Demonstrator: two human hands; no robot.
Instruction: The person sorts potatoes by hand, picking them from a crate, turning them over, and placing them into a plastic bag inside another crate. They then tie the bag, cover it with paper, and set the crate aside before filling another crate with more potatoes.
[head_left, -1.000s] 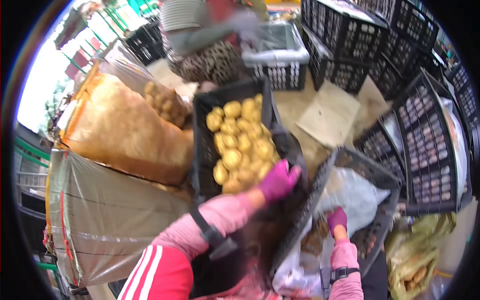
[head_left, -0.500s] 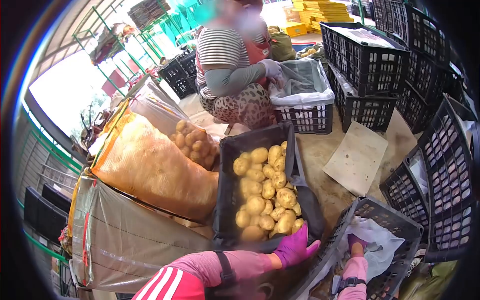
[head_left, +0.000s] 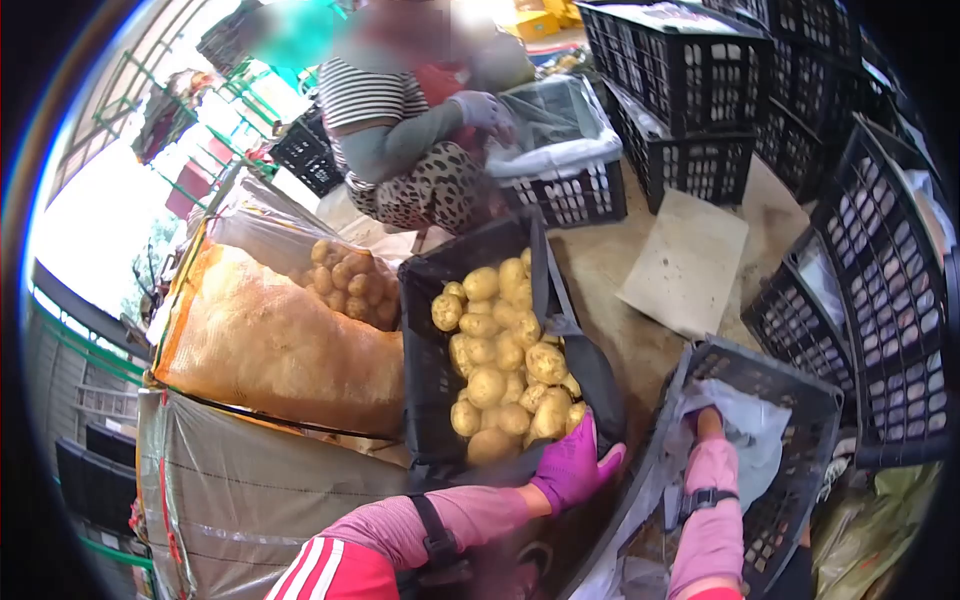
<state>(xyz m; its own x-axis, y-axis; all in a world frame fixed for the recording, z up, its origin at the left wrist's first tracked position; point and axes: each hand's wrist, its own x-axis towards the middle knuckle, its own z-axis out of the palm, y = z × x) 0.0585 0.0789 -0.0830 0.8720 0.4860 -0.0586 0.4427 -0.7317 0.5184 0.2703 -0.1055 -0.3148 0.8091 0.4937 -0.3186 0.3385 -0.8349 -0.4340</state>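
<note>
A dark, cloth-lined crate (head_left: 425, 420) full of potatoes (head_left: 487, 385) stands in front of me. At its near right corner is my left hand (head_left: 575, 468) in a purple glove, thumb spread away from the fingers. The fingertips meet the nearest potatoes and the liner edge; nothing shows gripped in them. To the right, my right hand (head_left: 706, 415) reaches down into a black plastic crate (head_left: 800, 400) with a thin whitish plastic liner (head_left: 762, 415). Its fingers are hidden by the wrist and the liner, so what they touch cannot be seen.
Ahead, a person (head_left: 400, 140) in grey gloves sits by another lined crate (head_left: 565, 190). Large mesh sacks (head_left: 285, 340) of potatoes line the left. Stacked black crates (head_left: 690, 100) rise at the right, and a cardboard sheet (head_left: 685, 262) lies on the floor.
The view has tilted down and shifted right, so the scene sits higher and further left. My right forearm reaches further into view over its crate; my left hand stays at the potato crate's corner.
</note>
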